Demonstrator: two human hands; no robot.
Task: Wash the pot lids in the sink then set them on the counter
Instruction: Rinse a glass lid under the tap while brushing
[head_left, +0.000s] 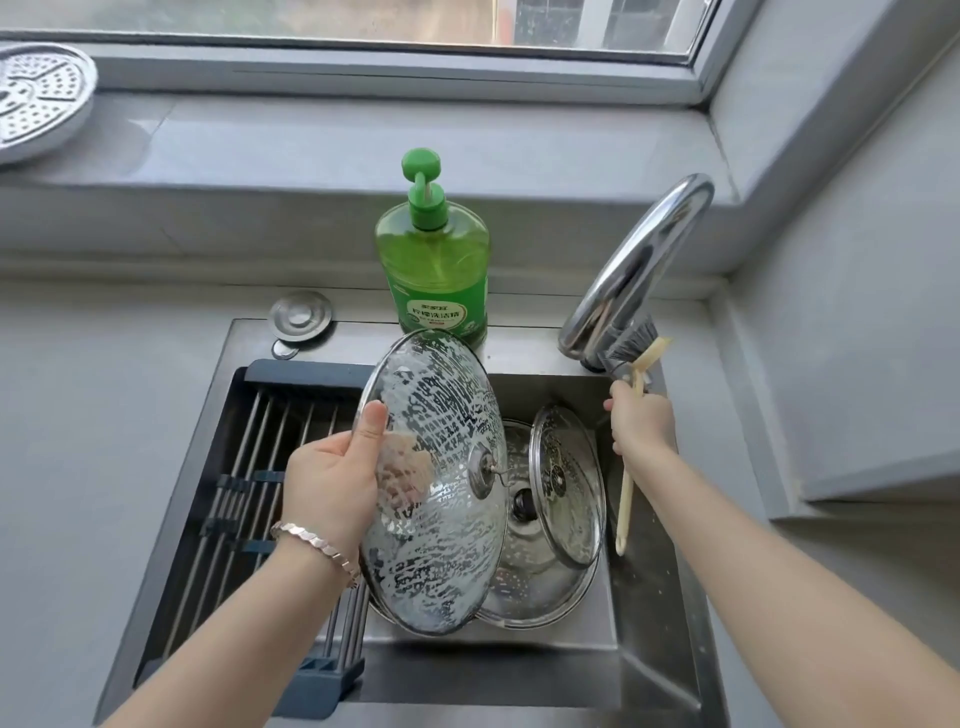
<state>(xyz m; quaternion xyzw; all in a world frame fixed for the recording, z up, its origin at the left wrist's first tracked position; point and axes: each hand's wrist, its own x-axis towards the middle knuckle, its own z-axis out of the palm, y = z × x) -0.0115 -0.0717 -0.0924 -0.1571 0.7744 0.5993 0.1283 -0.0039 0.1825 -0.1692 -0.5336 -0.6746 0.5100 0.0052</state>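
Item: large glass lid (447, 519), metal-rimmed, coated in suds, held tilted on edge over the sink (649, 597).
Left hand (332, 488): pinches the lid at its left rim, thumb on the near face, fingers showing through the glass behind.
Right hand (641, 421): curled round the handle of a dish brush (627, 493), bristles up beside the faucet (639, 265), apart from the lid.
Other lids: a small glass lid (569, 483) leaning upright in the basin; a wider lid (540, 577) lying flat beneath it.
Handling: stiff, probably fairly heavy for one hand, breakable, and slick with soap; a rim pinch could slip.
Best hold: the rim with the fingers spread wide behind, or the knob. Only a metal centre fitting (483, 462) shows, so the knob is probably on the far side.
Stage, by judgement: scrubbing done or nearly so, rinse next; no water visibly running.
Set-down place: grey counter (78, 389) to the left.
Nearby: green soap bottle (434, 270) behind the sink; roll-up rack (249, 452) across its left part; perforated steamer plate (36, 98) on the sill.
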